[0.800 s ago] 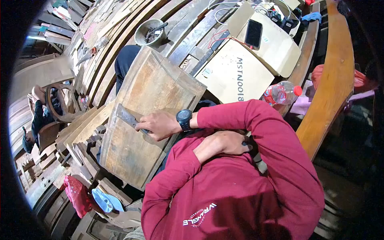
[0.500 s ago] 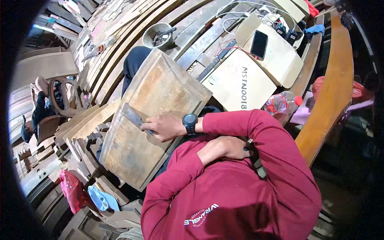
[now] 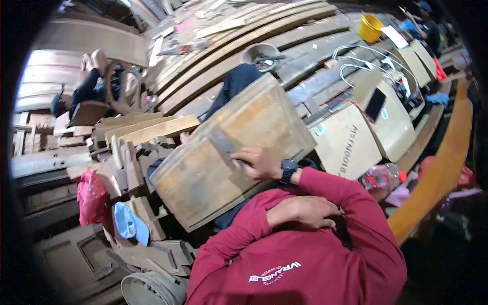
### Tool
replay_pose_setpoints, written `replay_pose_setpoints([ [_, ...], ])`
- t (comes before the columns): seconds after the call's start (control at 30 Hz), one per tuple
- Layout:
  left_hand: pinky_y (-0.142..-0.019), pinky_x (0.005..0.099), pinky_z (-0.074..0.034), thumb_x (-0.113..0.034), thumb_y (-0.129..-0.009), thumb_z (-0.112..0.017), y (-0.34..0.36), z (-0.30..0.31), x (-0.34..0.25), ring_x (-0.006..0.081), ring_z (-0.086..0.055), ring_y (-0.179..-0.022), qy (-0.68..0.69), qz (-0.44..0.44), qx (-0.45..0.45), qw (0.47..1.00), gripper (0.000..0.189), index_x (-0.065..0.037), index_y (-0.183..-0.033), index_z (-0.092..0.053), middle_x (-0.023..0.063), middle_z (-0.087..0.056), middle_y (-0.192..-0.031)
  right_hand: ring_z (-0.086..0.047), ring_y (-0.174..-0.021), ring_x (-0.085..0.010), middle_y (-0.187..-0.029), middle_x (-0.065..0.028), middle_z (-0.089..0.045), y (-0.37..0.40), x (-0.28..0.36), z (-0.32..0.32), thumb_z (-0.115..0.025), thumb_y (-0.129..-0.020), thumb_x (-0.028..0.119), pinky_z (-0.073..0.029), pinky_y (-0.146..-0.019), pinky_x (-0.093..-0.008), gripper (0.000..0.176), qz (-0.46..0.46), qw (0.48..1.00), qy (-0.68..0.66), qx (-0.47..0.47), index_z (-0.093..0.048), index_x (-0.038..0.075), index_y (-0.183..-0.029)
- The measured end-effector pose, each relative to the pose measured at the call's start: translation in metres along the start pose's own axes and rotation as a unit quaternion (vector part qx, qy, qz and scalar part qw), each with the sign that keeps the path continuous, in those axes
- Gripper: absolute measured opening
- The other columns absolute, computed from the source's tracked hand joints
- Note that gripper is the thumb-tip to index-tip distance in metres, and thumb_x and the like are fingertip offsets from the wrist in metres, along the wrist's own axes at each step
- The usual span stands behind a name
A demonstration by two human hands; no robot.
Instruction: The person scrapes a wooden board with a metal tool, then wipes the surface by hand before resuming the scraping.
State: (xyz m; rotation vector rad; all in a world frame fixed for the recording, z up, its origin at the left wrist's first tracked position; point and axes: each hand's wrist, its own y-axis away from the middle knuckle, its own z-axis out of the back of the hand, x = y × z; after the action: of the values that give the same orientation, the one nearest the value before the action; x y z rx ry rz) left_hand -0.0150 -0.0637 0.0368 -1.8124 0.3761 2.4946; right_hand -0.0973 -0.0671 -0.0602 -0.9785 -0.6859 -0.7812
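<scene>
My right hand [image 3: 256,162], with a black watch on its wrist, is closed around a flat grey scraper [image 3: 221,143]. The blade lies against the face of a worn wooden panel [image 3: 203,183], which slants across my lap and has stained, patchy brown wood. My left hand [image 3: 310,211] rests across my belly by the crook of my right arm. Its fingers are curled, and whatever they may hold is hidden.
Cardboard boxes [image 3: 351,145] with a phone [image 3: 375,105] stand at the right, near a plastic bottle [image 3: 381,175]. A bucket [image 3: 262,56] sits beyond the panel. A blue cap [image 3: 131,221] and wood scraps lie left. Another person's legs [image 3: 86,89] show at upper left.
The view has shifted, so everything appears further right, and a yellow bucket has come into sight. My right hand still grips the scraper on the panel; the dark olive thing by my left hand is now hidden.
</scene>
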Motion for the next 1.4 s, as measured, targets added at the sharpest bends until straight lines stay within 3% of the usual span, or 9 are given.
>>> replay_pose_setpoints([
  [0.2,-0.099,0.036,-0.049,-0.018,-0.103,-0.057,0.118,0.059,-0.018,0.0229,-0.068,-0.108,0.026,0.011,-0.325,0.945,0.027,-0.003,-0.123,-0.067,0.0115,-0.073,-0.115,-0.067,-0.09,-0.0379,-0.102,-0.0153,-0.07,0.006,0.023,0.016,-0.066,-0.075,0.006,-0.054,-0.078,-0.048,0.044,0.02,0.999,0.03,0.031,-0.07,0.009,-0.119],
  [0.33,-0.092,0.0301,-0.051,-0.019,-0.103,-0.057,0.202,0.083,0.027,0.0111,-0.065,-0.096,0.104,0.091,-0.713,0.687,0.024,-0.001,-0.108,-0.072,0.0026,-0.073,-0.101,-0.064,-0.066,-0.0368,-0.085,-0.0148,-0.068,0.009,-0.001,0.001,-0.065,-0.075,0.008,-0.053,-0.059,-0.0451,0.039,0.058,0.998,-0.002,0.001,-0.072,0.007,-0.113],
  [0.43,-0.104,0.0484,-0.042,-0.017,-0.102,-0.056,0.253,0.086,0.117,0.0375,-0.065,-0.096,-0.079,0.245,-0.813,0.523,0.022,0.0,-0.101,-0.071,0.0182,-0.074,-0.103,-0.064,-0.064,-0.0353,-0.079,-0.0135,-0.064,0.005,0.014,0.004,-0.063,-0.072,0.007,-0.051,-0.056,-0.0437,0.039,0.07,0.996,0.039,0.028,-0.072,0.009,-0.11],
  [0.6,-0.092,0.0514,-0.048,-0.019,-0.096,-0.058,0.263,0.071,0.169,0.0415,-0.064,-0.102,-0.339,0.45,-0.708,0.427,0.025,0.002,-0.094,-0.071,0.025,-0.069,-0.111,-0.063,-0.064,-0.0331,-0.077,-0.0121,-0.062,0.0,0.01,0.003,-0.064,-0.073,0.007,-0.05,-0.057,-0.0412,0.04,0.075,0.996,0.039,0.022,-0.071,0.011,-0.112],
  [0.83,-0.109,0.0509,-0.039,-0.022,-0.094,-0.056,0.261,0.072,0.155,0.0409,-0.066,-0.098,-0.293,0.427,-0.742,0.426,0.031,0.002,-0.088,-0.073,0.023,-0.073,-0.094,-0.065,-0.065,-0.0319,-0.077,-0.0117,-0.064,-0.002,0.014,-0.001,-0.065,-0.073,0.007,-0.051,-0.057,-0.0416,0.038,0.05,0.995,0.082,0.032,-0.07,0.01,-0.11],
  [0.87,-0.109,0.0511,-0.039,-0.025,-0.097,-0.057,0.263,0.07,0.152,0.0462,-0.055,-0.127,-0.247,0.462,-0.716,0.462,0.031,0.001,-0.103,-0.074,0.023,-0.072,-0.112,-0.064,-0.066,-0.0323,-0.077,-0.0116,-0.064,0.001,0.015,0.002,-0.065,-0.074,0.007,-0.051,-0.057,-0.0417,0.038,0.072,0.993,0.085,0.047,-0.07,0.01,-0.112],
  [0.97,-0.113,0.0511,-0.037,-0.025,-0.097,-0.057,0.259,0.07,0.156,0.0455,-0.054,-0.13,-0.249,0.464,-0.73,0.435,0.032,0.001,-0.106,-0.074,0.023,-0.072,-0.113,-0.064,-0.065,-0.0322,-0.077,-0.0117,-0.064,0.003,0.023,-0.003,-0.065,-0.074,0.007,-0.051,-0.057,-0.0421,0.039,0.074,0.989,0.099,0.083,-0.071,0.011,-0.113],
  [1.37,-0.105,0.0484,-0.042,-0.024,-0.097,-0.054,0.265,0.068,0.169,0.0387,-0.064,-0.1,-0.295,0.436,-0.738,0.422,0.032,0.001,-0.092,-0.073,0.0204,-0.073,-0.099,-0.065,-0.068,-0.0312,-0.084,-0.0128,-0.067,-0.002,0.021,-0.003,-0.065,-0.076,0.005,-0.052,-0.06,-0.0415,0.042,0.053,0.994,0.089,0.04,-0.07,0.011,-0.118],
  [1.4,-0.118,0.0537,-0.032,-0.023,-0.095,-0.056,0.265,0.069,0.165,0.0454,-0.063,-0.108,-0.26,0.424,-0.75,0.436,0.033,0.005,-0.089,-0.072,0.0252,-0.072,-0.097,-0.065,-0.069,-0.0316,-0.084,-0.0129,-0.066,0.004,0.021,0.001,-0.065,-0.077,0.004,-0.052,-0.061,-0.0418,0.043,0.069,0.991,0.095,0.059,-0.069,0.011,-0.119],
])
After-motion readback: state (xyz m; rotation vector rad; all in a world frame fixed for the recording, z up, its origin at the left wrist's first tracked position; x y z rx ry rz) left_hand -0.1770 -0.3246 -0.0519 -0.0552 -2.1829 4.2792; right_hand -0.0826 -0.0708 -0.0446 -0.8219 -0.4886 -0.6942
